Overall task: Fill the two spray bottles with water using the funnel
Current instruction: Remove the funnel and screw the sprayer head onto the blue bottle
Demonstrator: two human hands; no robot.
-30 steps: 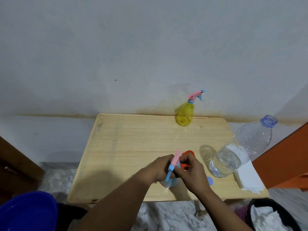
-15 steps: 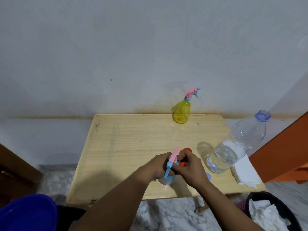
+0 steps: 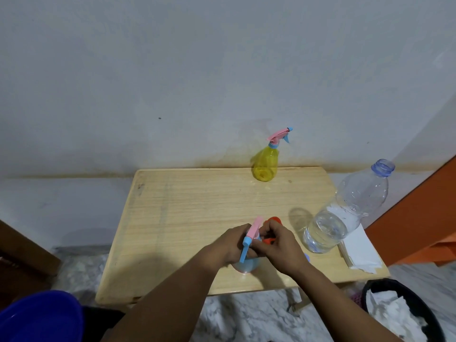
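my left hand (image 3: 233, 245) grips the blue spray bottle (image 3: 246, 264) upright at the table's (image 3: 185, 206) near edge to steady it while my right hand (image 3: 281, 245) pinches its pink sprayer head (image 3: 254, 227), apparently twisting it, beside the orange funnel (image 3: 346, 222).

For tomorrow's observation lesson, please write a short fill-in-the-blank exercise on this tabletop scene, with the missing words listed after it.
1. The spray bottle standing at the table's far edge has a ____ body.
2. The big water bottle on the right has no ____ on its neck.
3. Both hands, left hand and right hand, work on the spray bottle with the ____ body.

Missing words: yellow; cap; blue
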